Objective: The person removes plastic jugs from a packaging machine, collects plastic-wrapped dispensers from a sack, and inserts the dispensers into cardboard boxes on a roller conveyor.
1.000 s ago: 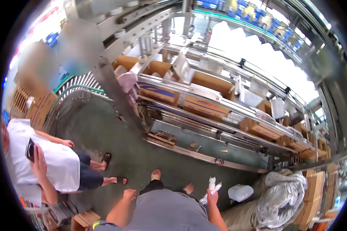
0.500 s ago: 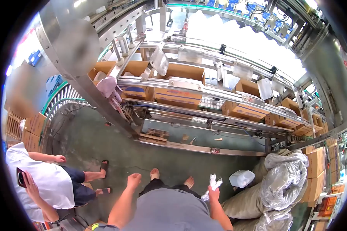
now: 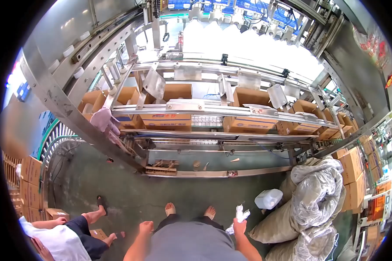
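Right now, the person is standing on bare floor, facing the carton line, and is holding a crumpled bundle [image 3: 241, 213]; no work on the cartons is showing. The right hand [image 3: 239, 227] is grasping the bundle's lower part, fingers wrapping round it. The left hand [image 3: 146, 227] is curling into a loose fist, with nothing visible in it. My read: it's a plain holding step, and any shift of the bundle is calling for a steady right grip, as the loose folds could snag.

The bundle is looking whitish, shiny and wrinkled, like thin plastic; its upper end is sticking up above the fist, and a tail is hanging toward the grey shirt [image 3: 189, 241]. A translucent jug [image 3: 268, 199] is lying near it, just beside the bulky sacks [image 3: 287, 217]. Ahead, open cartons [image 3: 165, 122] are sitting behind the metal rail [image 3: 183, 107], well apart from both hands.
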The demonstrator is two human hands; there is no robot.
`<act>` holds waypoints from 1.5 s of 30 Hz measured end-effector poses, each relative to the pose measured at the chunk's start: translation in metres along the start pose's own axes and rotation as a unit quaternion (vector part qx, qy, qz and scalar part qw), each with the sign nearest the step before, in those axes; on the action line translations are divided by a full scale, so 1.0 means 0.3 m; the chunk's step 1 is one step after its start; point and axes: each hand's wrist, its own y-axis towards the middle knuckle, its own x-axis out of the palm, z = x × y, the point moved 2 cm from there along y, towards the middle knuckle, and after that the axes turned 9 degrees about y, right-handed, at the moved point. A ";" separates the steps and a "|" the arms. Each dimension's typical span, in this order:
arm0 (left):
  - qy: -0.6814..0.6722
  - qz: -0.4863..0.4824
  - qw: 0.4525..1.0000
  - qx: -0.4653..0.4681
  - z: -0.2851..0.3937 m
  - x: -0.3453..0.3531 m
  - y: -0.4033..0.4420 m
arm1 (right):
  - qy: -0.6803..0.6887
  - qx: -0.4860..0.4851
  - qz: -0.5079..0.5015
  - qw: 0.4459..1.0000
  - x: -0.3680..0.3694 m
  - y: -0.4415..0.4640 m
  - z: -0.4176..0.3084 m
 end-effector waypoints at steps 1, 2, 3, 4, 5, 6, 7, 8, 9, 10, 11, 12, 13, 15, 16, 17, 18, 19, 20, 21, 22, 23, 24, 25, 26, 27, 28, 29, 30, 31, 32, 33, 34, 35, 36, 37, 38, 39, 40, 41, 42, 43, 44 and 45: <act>-0.030 0.006 1.000 -0.002 -0.005 0.002 -0.014 | 0.012 -0.019 -0.001 1.000 0.001 0.001 0.003; -0.032 0.009 0.999 -0.005 -0.006 0.002 -0.022 | 0.024 -0.038 -0.002 0.999 0.004 0.003 0.005; -0.040 0.003 0.999 -0.001 0.003 0.005 -0.021 | 0.022 -0.040 -0.004 0.999 0.008 0.005 0.007; -0.048 -0.004 0.999 0.004 0.014 0.007 -0.019 | 0.024 -0.051 -0.007 0.998 0.010 0.004 -0.004; -0.050 -0.003 0.999 0.003 0.022 0.007 -0.020 | 0.027 -0.061 -0.009 0.998 0.012 0.002 -0.014; -0.045 -0.002 0.999 0.018 0.036 0.010 -0.018 | 0.026 -0.062 -0.010 0.998 0.015 -0.001 -0.023; -0.039 -0.001 0.999 0.033 0.058 0.011 -0.022 | 0.028 -0.065 -0.021 0.997 0.024 0.004 -0.029; -0.040 0.000 0.999 0.034 0.077 0.013 -0.028 | 0.031 -0.067 -0.032 0.997 0.031 0.007 -0.032; -0.050 0.000 0.998 0.033 0.096 0.016 -0.035 | 0.032 -0.068 -0.031 0.997 0.036 0.013 -0.037; -0.059 0.000 0.998 0.031 0.105 0.019 -0.037 | 0.025 -0.072 -0.036 0.996 0.041 0.015 -0.046; -0.057 -0.002 0.998 0.032 0.114 0.020 -0.040 | 0.017 -0.074 -0.039 0.996 0.042 0.015 -0.050; -0.061 -0.008 0.998 0.033 0.122 0.023 -0.043 | 0.017 -0.072 -0.036 0.997 0.046 0.018 -0.058; -0.065 -0.013 0.997 0.035 0.132 0.020 -0.039 | 0.039 -0.079 -0.031 0.996 0.066 0.027 -0.066; -0.029 -0.024 0.998 0.044 0.185 0.015 -0.076 | 0.060 -0.084 -0.025 0.994 0.078 0.032 -0.089; 0.002 -0.029 0.998 0.052 0.236 0.020 -0.098 | 0.136 -0.098 -0.049 0.985 0.085 0.030 -0.135; 0.016 -0.045 0.994 0.096 0.291 0.037 -0.113 | 0.210 -0.111 -0.076 0.969 0.092 0.013 -0.200; 0.029 -0.058 0.988 0.139 0.354 0.057 -0.131 | 0.250 -0.118 -0.106 0.955 0.043 -0.080 -0.345; 0.031 -0.094 0.979 0.176 0.431 0.084 -0.161 | 0.272 -0.132 -0.135 0.944 0.053 -0.109 -0.412; 0.033 -0.130 0.967 0.214 0.524 0.116 -0.203 | 0.306 -0.113 -0.206 0.922 0.066 -0.153 -0.486; 0.054 -0.155 0.954 0.249 0.639 0.143 -0.270 | 0.338 -0.094 -0.274 0.896 0.071 -0.212 -0.564; 0.075 -0.181 0.939 0.283 0.745 0.172 -0.346 | 0.355 -0.097 -0.333 0.868 0.055 -0.295 -0.656; 0.006 -0.231 0.930 0.287 0.825 0.208 -0.406 | 0.371 -0.100 -0.391 0.837 0.041 -0.377 -0.739; -0.063 -0.279 0.913 0.290 0.889 0.243 -0.445 | 0.347 -0.113 -0.436 0.823 0.045 -0.429 -0.787; -0.065 -0.279 0.914 0.289 0.932 0.274 -0.461 | 0.332 -0.123 -0.480 0.803 0.037 -0.485 -0.829; -0.083 -0.317 0.894 0.306 0.967 0.306 -0.479 | 0.292 -0.118 -0.501 0.806 0.024 -0.533 -0.866; -0.101 -0.355 0.871 0.323 0.993 0.323 -0.489 | 0.252 -0.114 -0.521 0.808 0.022 -0.564 -0.885; -0.100 -0.359 0.870 0.322 1.013 0.318 -0.501 | 0.240 -0.151 -0.520 0.806 0.034 -0.575 -0.876; -0.065 -0.338 0.889 0.302 1.026 0.318 -0.518 | 0.243 -0.148 -0.513 0.810 0.043 -0.575 -0.869; -0.028 -0.319 0.904 0.282 1.036 0.323 -0.542 | 0.258 -0.152 -0.507 0.808 0.044 -0.573 -0.858; -0.075 -0.293 0.900 0.313 1.069 0.305 -0.600 | 0.274 -0.156 -0.501 0.806 0.040 -0.563 -0.847; -0.079 -0.283 0.902 0.315 1.058 0.318 -0.589 | 0.226 -0.164 -0.488 0.827 0.043 -0.538 -0.830; -0.082 -0.272 0.905 0.317 1.044 0.325 -0.575 | 0.232 -0.160 -0.479 0.831 0.039 -0.521 -0.814; -0.105 -0.253 0.915 0.295 1.052 0.314 -0.602 | 0.299 -0.122 -0.471 0.821 0.035 -0.503 -0.801; -0.099 -0.258 0.913 0.300 1.039 0.320 -0.594 | 0.364 -0.085 -0.461 0.804 0.026 -0.487 -0.794; -0.050 -0.263 0.917 0.295 1.013 0.328 -0.579 | 0.373 -0.090 -0.456 0.803 0.014 -0.469 -0.794; -0.003 -0.265 0.919 0.293 1.004 0.348 -0.573 | 0.356 -0.105 -0.436 0.820 0.000 -0.448 -0.796; 0.003 -0.266 0.920 0.289 1.004 0.358 -0.613 | 0.337 -0.118 -0.417 0.836 -0.013 -0.434 -0.789; 0.027 -0.279 0.914 0.294 0.979 0.386 -0.606 | 0.346 -0.122 -0.414 0.833 -0.019 -0.423 -0.775; 0.036 -0.284 0.916 0.282 0.991 0.403 -0.651 | 0.352 -0.121 -0.422 0.827 -0.028 -0.421 -0.774; 0.044 -0.287 0.918 0.269 0.993 0.424 -0.704 | 0.357 -0.119 -0.431 0.820 -0.042 -0.414 -0.769; 0.081 -0.282 0.918 0.267 0.964 0.463 -0.682 | 0.355 -0.125 -0.438 0.817 -0.049 -0.421 -0.760; 0.086 -0.279 0.917 0.273 0.976 0.479 -0.705 | 0.347 -0.136 -0.446 0.814 -0.046 -0.415 -0.747; 0.070 -0.290 0.912 0.281 0.988 0.498 -0.741 | 0.359 -0.136 -0.464 0.798 -0.027 -0.394 -0.717; 0.054 -0.301 0.907 0.289 0.996 0.519 -0.767 | 0.369 -0.135 -0.483 0.782 -0.011 -0.365 -0.690</act>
